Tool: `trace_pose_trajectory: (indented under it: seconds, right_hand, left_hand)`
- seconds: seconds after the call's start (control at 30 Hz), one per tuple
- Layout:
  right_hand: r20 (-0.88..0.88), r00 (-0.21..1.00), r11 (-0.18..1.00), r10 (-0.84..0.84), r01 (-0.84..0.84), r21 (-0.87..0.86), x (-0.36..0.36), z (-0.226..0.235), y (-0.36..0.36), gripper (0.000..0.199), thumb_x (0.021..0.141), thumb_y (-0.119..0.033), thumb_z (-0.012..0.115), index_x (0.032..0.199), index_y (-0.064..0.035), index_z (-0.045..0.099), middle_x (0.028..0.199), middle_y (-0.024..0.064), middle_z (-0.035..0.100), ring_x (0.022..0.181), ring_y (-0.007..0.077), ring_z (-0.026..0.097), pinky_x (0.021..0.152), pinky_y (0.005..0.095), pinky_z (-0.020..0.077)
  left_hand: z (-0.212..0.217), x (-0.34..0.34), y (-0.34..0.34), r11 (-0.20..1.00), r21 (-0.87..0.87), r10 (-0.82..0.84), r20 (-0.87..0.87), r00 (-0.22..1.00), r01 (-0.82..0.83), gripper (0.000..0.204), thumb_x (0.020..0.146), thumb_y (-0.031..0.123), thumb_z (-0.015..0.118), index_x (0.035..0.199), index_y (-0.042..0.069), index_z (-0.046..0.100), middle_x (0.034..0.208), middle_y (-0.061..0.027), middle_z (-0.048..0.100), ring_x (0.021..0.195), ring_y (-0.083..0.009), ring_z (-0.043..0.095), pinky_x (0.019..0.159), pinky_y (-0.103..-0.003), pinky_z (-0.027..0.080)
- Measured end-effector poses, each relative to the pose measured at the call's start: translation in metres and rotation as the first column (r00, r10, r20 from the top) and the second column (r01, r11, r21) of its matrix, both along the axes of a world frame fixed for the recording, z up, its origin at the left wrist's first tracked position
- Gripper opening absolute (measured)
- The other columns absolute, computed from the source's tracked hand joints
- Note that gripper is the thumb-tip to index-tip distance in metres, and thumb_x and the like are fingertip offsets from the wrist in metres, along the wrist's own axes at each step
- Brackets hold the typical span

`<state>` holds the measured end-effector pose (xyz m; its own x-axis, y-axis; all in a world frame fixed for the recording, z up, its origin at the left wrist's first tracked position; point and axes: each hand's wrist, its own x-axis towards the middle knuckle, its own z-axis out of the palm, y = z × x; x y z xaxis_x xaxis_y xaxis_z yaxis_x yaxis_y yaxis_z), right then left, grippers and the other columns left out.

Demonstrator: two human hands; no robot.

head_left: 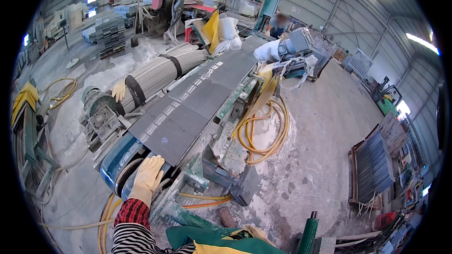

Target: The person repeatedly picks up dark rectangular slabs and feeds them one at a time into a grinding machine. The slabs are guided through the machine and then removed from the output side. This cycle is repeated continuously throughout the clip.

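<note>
My left hand (148, 176), in a cream rubber glove, reaches up from the lower edge. Its fingers are stretched out and lie at the near end of a dark grey polished slab (165, 124); whether they press on it I cannot tell. That slab lies flat on a long conveyor with a blue rounded end (113, 162), and more slabs (207, 82) follow it in a row. Beside my green and yellow apron (221, 242), a cream patch that looks like my right hand (260, 234) shows only in part, its fingers hidden.
Left of the conveyor are a motor (100, 115) and a strapped grey bundle (155, 75). Yellow hoses (278, 136) coil on the floor to the right, behind upright dark slabs (246, 186). A co-worker (278, 27) is at the far end. A slab rack (374, 164) stands right.
</note>
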<state>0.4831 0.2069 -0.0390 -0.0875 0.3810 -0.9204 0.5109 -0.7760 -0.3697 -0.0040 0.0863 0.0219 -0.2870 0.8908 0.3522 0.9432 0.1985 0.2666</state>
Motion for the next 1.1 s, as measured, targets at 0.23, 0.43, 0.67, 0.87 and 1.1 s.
trace_pose_trajectory:
  seconds: [0.23,0.43,0.67,0.87,1.1]
  right_hand:
    - [-0.174,0.941,0.957,-0.29,0.286,-0.047,0.015,-0.032,0.0,0.046,0.105,-0.018,0.044,0.143,0.0089,0.039,0.125,0.0176,0.065,0.08,0.0162,0.067,0.06,0.0211,0.0515]
    - [-0.134,0.97,0.979,-0.204,0.205,-0.006,0.003,-0.008,-0.001,0.028,0.106,-0.016,0.041,0.121,0.0051,0.052,0.093,0.0082,0.063,0.064,0.012,0.055,0.055,0.0212,0.045]
    - [0.224,0.759,0.734,0.612,-0.65,0.195,0.027,-0.032,0.004,0.046,0.102,-0.033,0.044,0.145,-0.0185,0.046,0.139,0.0076,0.057,0.124,0.0251,0.055,0.108,0.036,0.0396]
    - [0.22,0.814,0.815,0.538,-0.568,0.112,0.019,-0.028,0.006,0.044,0.102,-0.033,0.043,0.143,-0.019,0.048,0.138,0.008,0.057,0.124,0.0271,0.055,0.108,0.0372,0.0398]
    - [0.273,0.792,0.796,0.545,-0.592,0.126,0.012,-0.017,0.004,0.043,0.102,-0.037,0.041,0.138,-0.0184,0.055,0.13,0.0083,0.063,0.119,0.0251,0.059,0.106,0.035,0.041]
  left_hand:
    - [0.007,0.004,-0.003,1.0,-0.006,-0.001,0.011,1.0,0.001,0.042,0.087,0.015,0.062,0.127,0.005,0.055,0.136,-0.017,0.055,0.129,-0.0345,0.048,0.113,-0.045,0.035]
    - [0.005,0.003,-0.011,1.0,-0.001,0.011,0.012,1.0,-0.011,0.042,0.086,0.014,0.063,0.126,0.005,0.055,0.136,-0.0169,0.055,0.129,-0.0346,0.049,0.113,-0.045,0.035]
    - [0.005,0.005,-0.012,1.0,0.008,-0.008,0.015,1.0,0.008,0.042,0.086,0.013,0.062,0.126,0.005,0.055,0.136,-0.0172,0.055,0.129,-0.0358,0.048,0.112,-0.045,0.035]
    - [0.001,0.004,-0.015,1.0,-0.016,0.021,-0.001,1.0,-0.021,0.042,0.087,0.017,0.062,0.127,0.006,0.056,0.135,-0.0157,0.056,0.13,-0.0321,0.048,0.114,-0.045,0.034]
    - [0.003,0.006,-0.021,1.0,0.001,0.019,0.011,1.0,-0.019,0.042,0.086,0.017,0.063,0.126,0.006,0.056,0.134,-0.0158,0.056,0.129,-0.0324,0.049,0.114,-0.044,0.034]
